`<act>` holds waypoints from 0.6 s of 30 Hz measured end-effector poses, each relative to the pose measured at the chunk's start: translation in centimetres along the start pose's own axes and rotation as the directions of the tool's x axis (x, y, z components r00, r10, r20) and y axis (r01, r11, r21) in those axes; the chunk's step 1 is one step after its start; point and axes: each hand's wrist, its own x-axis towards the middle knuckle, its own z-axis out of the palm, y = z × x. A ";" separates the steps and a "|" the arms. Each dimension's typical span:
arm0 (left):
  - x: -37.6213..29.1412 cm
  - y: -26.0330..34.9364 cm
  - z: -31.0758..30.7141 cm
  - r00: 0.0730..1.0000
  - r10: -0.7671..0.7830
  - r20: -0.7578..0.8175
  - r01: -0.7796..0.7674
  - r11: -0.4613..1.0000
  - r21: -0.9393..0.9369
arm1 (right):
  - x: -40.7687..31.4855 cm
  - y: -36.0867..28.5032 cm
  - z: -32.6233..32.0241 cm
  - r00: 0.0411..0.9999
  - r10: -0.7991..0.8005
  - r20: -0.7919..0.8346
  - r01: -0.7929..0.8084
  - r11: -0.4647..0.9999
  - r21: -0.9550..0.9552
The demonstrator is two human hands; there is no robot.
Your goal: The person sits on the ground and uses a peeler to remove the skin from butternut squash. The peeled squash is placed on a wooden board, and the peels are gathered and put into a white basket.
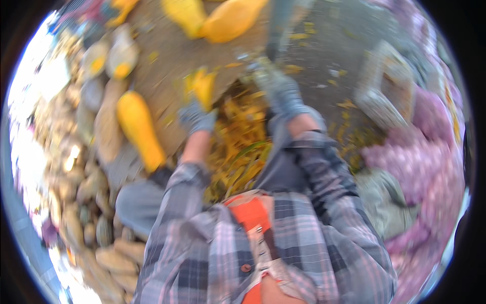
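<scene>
Both of my hands wear grey-blue gloves, and motion blurs them. My left hand (pixel 198 117) is at the lower end of a piece of yellow squash flesh (pixel 203 86) and appears to grip it. To the right, my right hand (pixel 284 95) is closed around a blurred, light-coloured object (pixel 262 72) that I cannot make out. Between and below the hands lies a heap of yellow-orange peelings (pixel 239 129) with a few green strips. A peeled yellow squash (pixel 140 129) lies left of my left hand, and two more peeled squashes (pixel 233 19) lie at the top.
Unpeeled tan squashes (pixel 110 121) and a large pile of them (pixel 68 178) stand at the left. A whitish plastic container (pixel 387 87) is on the ground at the right, beside pink-purple mesh sacks (pixel 410 163). Scraps litter the dark floor (pixel 326 49). A post (pixel 280 30) rises at top centre.
</scene>
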 end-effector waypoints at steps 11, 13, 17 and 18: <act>-2.3 -3.2 0.5 0.988 0.152 -0.007 -0.150 0.980 0.129 | -0.3 -1.8 -2.9 0.911 0.336 0.239 -0.394 0.882 0.260; -2.4 -4.4 -0.1 0.988 0.150 -0.030 -0.151 0.988 -0.017 | -0.8 -1.9 -5.5 0.942 0.311 0.127 -0.333 0.915 0.227; -1.6 -5.6 1.1 0.970 0.193 -0.145 -0.216 0.962 -0.165 | -3.0 4.0 -11.3 0.852 0.523 0.004 -0.507 0.824 0.254; -1.6 -4.9 1.1 0.967 0.214 -0.138 -0.234 0.960 -0.154 | -4.4 6.2 -12.8 0.822 0.568 -0.042 -0.555 0.816 0.164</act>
